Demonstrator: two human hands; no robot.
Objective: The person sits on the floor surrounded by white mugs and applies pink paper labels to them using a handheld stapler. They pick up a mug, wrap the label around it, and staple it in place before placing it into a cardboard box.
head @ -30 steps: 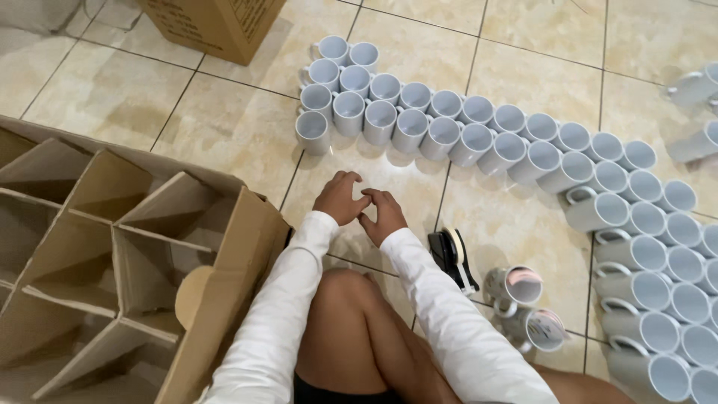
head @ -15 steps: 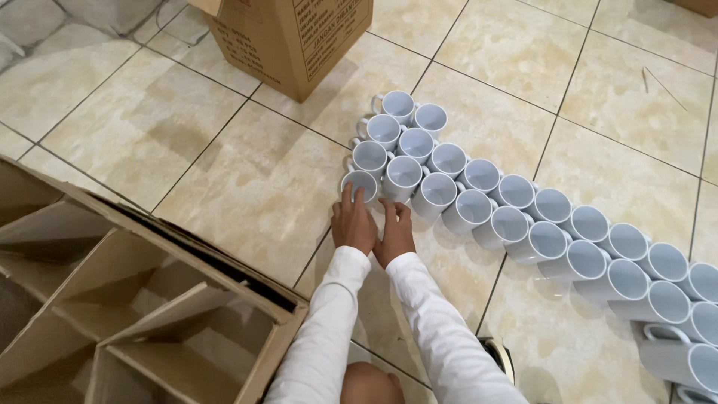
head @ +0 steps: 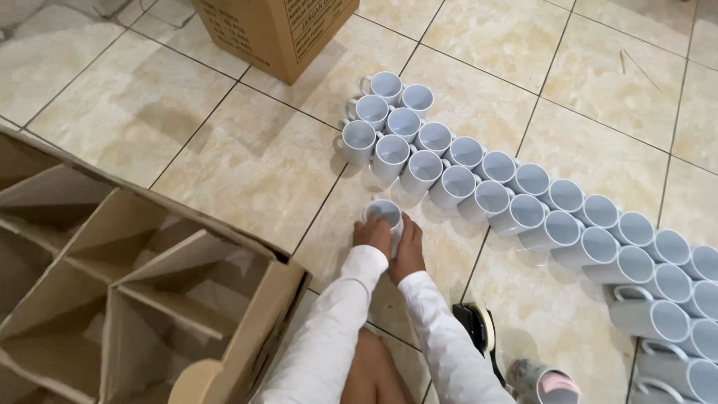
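Note:
Both my hands hold one white mug [head: 384, 212] upright on the tiled floor, in front of my knee. My left hand [head: 373, 233] grips its left side and my right hand [head: 410, 245] its right side. White sleeves cover both arms. Just beyond the mug runs a long double row of white mugs [head: 479, 179], stretching from the upper middle down to the right edge. The held mug stands apart from that row, a little nearer to me.
An open cardboard box with dividers [head: 112, 284] fills the lower left. A closed brown carton [head: 277, 30] stands at the top. A tape dispenser [head: 479, 329] and a mug lying on its side [head: 546, 383] are by my right arm.
The view has shifted and my hands have pulled back from the row's near end toward me; they now hold a single mug on the floor short of the row.

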